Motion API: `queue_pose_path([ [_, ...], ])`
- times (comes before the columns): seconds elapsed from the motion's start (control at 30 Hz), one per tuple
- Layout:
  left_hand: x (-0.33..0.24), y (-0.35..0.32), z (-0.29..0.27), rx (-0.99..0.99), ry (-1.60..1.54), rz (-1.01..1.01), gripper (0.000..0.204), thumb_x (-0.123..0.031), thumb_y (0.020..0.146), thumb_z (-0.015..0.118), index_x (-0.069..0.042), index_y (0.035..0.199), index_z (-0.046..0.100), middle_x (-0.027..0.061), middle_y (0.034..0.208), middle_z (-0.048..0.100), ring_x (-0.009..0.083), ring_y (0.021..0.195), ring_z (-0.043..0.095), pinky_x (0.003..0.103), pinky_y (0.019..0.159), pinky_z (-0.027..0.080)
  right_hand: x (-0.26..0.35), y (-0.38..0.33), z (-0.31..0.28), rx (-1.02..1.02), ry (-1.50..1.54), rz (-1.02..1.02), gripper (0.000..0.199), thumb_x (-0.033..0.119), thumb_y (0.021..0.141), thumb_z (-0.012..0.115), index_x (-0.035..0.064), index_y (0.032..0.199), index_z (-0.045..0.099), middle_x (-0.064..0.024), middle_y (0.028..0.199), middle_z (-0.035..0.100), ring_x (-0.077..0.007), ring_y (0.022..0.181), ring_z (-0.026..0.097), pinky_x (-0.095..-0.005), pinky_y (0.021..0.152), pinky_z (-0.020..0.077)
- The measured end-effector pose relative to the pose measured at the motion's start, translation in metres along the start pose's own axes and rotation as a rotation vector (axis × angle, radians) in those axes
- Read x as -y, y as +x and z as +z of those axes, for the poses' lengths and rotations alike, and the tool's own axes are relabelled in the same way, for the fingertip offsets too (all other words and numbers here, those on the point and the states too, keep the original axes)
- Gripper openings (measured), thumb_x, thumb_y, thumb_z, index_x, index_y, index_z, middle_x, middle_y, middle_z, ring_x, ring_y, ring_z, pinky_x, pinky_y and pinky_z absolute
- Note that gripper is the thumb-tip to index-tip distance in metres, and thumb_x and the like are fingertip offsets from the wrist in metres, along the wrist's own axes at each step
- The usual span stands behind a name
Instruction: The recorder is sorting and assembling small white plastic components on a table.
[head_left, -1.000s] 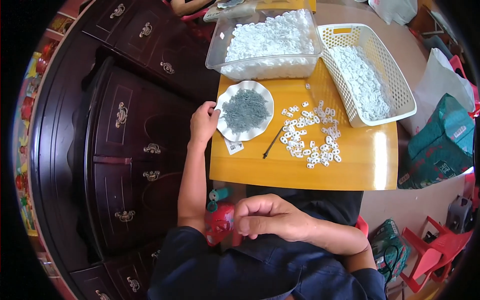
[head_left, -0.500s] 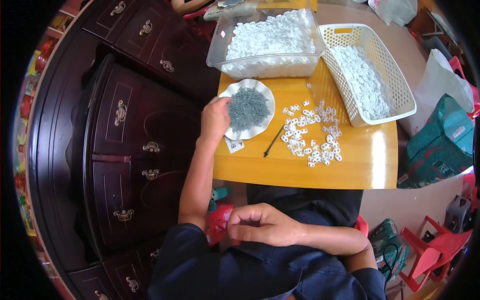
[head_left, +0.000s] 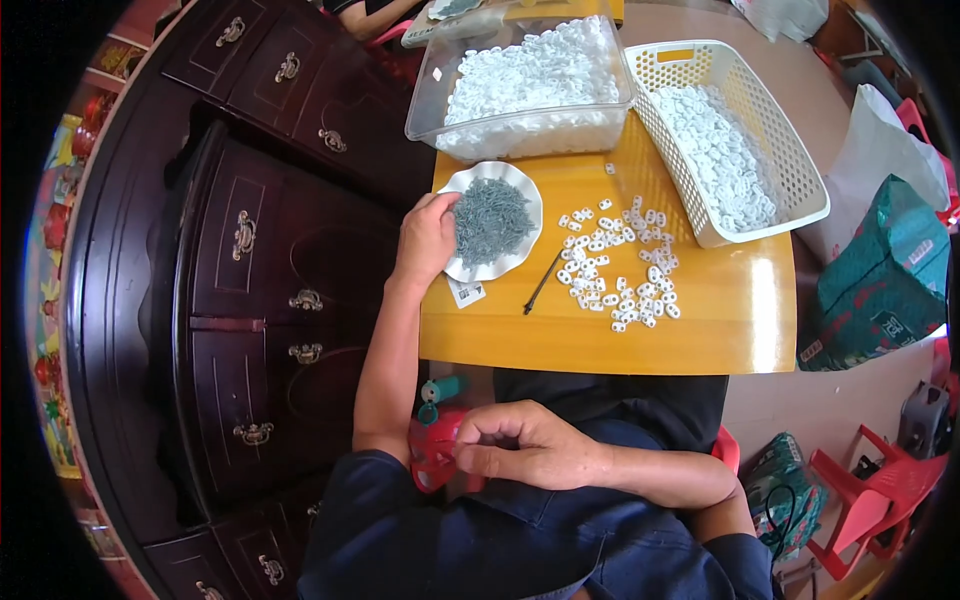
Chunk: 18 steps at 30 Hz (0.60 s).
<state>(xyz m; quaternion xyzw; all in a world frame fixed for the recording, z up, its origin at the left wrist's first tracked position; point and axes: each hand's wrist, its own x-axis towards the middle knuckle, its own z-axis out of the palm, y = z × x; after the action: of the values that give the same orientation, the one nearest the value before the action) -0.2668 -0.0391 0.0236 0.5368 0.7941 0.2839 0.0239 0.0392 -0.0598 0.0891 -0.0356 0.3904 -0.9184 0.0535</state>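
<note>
A white plate [head_left: 462, 265] with a wavy rim stands at the left of the table, heaped with small grey screws [head_left: 493, 220]. My left hand [head_left: 427, 238] grips the plate's left rim, its thumb and fingertips at the edge. My right hand [head_left: 525, 445] is held in front of my body, below the table edge, its fingers curled into a loose fist with nothing showing in it. Many small white plastic pieces [head_left: 612, 262], each with two dark holes, lie scattered on the table right of the plate. Between them and the plate lies a thin dark rod-like tool [head_left: 541, 284].
A clear plastic bin [head_left: 520, 132] full of white pieces stands at the table's back. Beside it, a white perforated basket [head_left: 690, 190] holds more. Dark wooden drawers [head_left: 290, 240] rise at the left. Bags [head_left: 880, 280] and a red stool [head_left: 870, 500] are at the right. Another person's arm [head_left: 375, 15] shows behind.
The view has shifted slightly. My left hand stays on the plate's rim and my right hand stays curled; the pieces on the table lie as before.
</note>
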Motion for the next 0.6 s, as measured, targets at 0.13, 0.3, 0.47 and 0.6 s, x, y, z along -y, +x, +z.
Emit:
queue_pose_path([
  [0.13,-0.014,0.005,-0.012,0.295,0.074,-0.03,0.051,-0.012,0.084,0.072,-0.005,0.133,0.061,0.0181,0.137,0.059,0.0351,0.123,0.06,0.041,0.103,0.049,-0.004,-0.002,-0.002,-0.011,0.013,-0.089,0.014,0.013,0.105,0.06,-0.0002,0.103,0.065,-0.0022,0.092,0.067,-0.0083,0.085,0.062,-0.0251,0.08,0.0503],
  [0.3,-0.011,0.007,-0.009,0.425,0.146,0.029,0.069,-0.021,0.077,0.08,-0.009,0.141,0.057,0.0145,0.142,0.055,0.0333,0.13,0.054,0.041,0.109,0.045,-0.01,-0.009,-0.009,-0.135,-0.028,-0.141,0.011,0.013,0.1,0.065,0.0021,0.098,0.065,-0.0017,0.086,0.068,-0.0069,0.078,0.06,-0.0255,0.072,0.0501],
  [0.47,-0.016,0.01,-0.008,0.39,0.185,0.023,0.052,-0.011,0.08,0.075,-0.01,0.132,0.064,0.0115,0.128,0.065,0.0325,0.116,0.063,0.04,0.1,0.051,-0.009,-0.023,-0.037,-0.338,-0.765,-0.252,0.009,0.01,0.094,0.068,0.0012,0.097,0.068,-0.0098,0.086,0.068,-0.0215,0.081,0.069,-0.0335,0.071,0.0549],
  [0.6,-0.007,0.012,0.0,0.315,0.172,0.06,0.035,-0.006,0.082,0.074,-0.007,0.116,0.071,0.0107,0.114,0.07,0.0318,0.102,0.068,0.04,0.089,0.054,-0.027,-0.027,-0.065,-0.538,-1.233,-0.39,0.012,0.017,0.09,0.069,0.0046,0.092,0.069,-0.0117,0.088,0.068,-0.0335,0.083,0.067,-0.0437,0.072,0.0545],
])
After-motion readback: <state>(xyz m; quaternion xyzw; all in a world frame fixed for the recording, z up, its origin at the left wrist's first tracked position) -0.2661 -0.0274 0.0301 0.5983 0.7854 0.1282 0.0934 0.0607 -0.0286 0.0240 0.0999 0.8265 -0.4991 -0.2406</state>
